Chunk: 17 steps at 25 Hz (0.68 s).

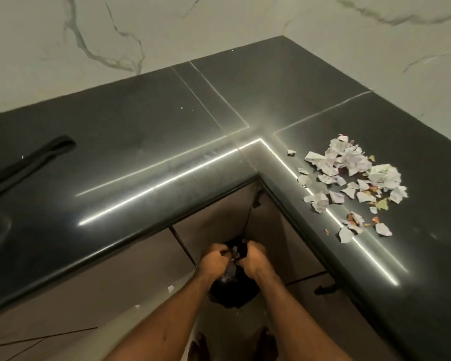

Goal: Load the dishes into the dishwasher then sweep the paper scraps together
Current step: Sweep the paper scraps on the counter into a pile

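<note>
White torn paper scraps [349,178] lie in a loose heap on the right wing of the black countertop [141,142], near its front edge. Below the counter's inner corner, the left hand [214,259] and right hand [255,257], fingers curled, each grip the mouth of a black bag [232,293]

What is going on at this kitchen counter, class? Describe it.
A person grips a crumpled black plastic bag with the left hand and right hand, below the inner corner of the glossy black L-shaped countertop. At the bag's mouth, white paper bits show. A loose pile of torn white paper scraps lies on the countertop's right side.
</note>
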Each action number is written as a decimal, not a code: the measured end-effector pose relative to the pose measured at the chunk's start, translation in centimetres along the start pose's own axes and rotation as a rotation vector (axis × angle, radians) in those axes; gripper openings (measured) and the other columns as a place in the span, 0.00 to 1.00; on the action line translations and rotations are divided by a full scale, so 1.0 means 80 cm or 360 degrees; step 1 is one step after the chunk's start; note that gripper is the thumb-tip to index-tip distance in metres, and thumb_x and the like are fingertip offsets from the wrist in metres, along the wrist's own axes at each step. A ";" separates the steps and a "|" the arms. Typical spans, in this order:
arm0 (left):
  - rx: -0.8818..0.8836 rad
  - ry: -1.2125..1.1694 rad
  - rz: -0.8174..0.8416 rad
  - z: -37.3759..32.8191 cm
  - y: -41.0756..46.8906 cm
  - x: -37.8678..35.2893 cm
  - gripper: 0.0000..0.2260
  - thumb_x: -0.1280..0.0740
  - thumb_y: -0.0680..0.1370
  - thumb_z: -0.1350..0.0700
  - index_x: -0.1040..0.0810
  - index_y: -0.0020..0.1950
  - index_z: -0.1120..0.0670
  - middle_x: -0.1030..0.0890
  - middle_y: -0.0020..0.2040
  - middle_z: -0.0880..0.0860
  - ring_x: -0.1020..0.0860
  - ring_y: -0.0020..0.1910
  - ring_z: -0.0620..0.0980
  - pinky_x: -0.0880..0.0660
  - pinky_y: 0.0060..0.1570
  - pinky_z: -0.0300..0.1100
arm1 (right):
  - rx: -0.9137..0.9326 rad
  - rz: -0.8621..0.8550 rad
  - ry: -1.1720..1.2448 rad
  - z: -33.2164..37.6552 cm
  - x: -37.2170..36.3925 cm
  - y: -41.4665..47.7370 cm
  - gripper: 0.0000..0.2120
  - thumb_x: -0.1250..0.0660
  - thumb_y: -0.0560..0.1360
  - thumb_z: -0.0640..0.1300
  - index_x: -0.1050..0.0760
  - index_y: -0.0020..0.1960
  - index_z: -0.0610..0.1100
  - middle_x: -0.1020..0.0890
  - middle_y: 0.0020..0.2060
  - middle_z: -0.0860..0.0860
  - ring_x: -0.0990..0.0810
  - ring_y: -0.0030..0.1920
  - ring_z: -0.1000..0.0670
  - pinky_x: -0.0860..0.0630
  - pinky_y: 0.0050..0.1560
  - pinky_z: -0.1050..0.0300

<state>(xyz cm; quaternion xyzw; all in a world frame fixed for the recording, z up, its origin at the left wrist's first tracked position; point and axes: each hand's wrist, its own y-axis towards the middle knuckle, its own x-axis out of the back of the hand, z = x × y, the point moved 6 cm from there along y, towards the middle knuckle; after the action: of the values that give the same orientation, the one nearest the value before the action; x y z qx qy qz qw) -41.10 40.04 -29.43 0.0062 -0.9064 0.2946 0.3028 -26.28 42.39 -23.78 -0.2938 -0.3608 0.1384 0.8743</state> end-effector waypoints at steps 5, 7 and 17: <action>-0.0052 0.0221 0.0234 -0.025 -0.008 -0.007 0.17 0.38 0.85 0.55 0.24 0.74 0.53 0.20 0.68 0.54 0.21 0.64 0.53 0.27 0.66 0.42 | 0.0123 0.0028 -0.0300 0.006 0.027 -0.022 0.19 0.33 0.81 0.41 0.28 0.71 0.41 0.23 0.69 0.44 0.22 0.67 0.43 0.25 0.68 0.54; -0.0113 0.0304 0.0222 -0.047 -0.023 0.006 0.17 0.38 0.84 0.58 0.22 0.72 0.53 0.18 0.65 0.54 0.20 0.62 0.54 0.25 0.64 0.43 | 0.0099 0.0028 -0.0290 0.004 0.038 -0.032 0.24 0.34 0.82 0.40 0.31 0.77 0.43 0.25 0.72 0.45 0.24 0.70 0.44 0.27 0.71 0.53; -0.0423 0.0513 0.0194 -0.122 -0.096 0.080 0.06 0.34 0.80 0.44 0.17 0.49 0.43 0.16 0.42 0.43 0.18 0.44 0.42 0.19 0.49 0.43 | 0.0573 -0.0283 -0.0170 0.057 0.106 -0.133 0.21 0.35 0.84 0.48 0.28 0.76 0.53 0.25 0.73 0.56 0.27 0.72 0.56 0.29 0.74 0.58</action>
<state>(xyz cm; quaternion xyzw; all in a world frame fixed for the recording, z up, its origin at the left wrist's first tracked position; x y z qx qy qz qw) -39.54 39.99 -15.52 -0.1357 -0.8758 0.1876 0.4236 -23.26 39.76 -9.99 -0.0921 -0.4006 0.1383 0.9011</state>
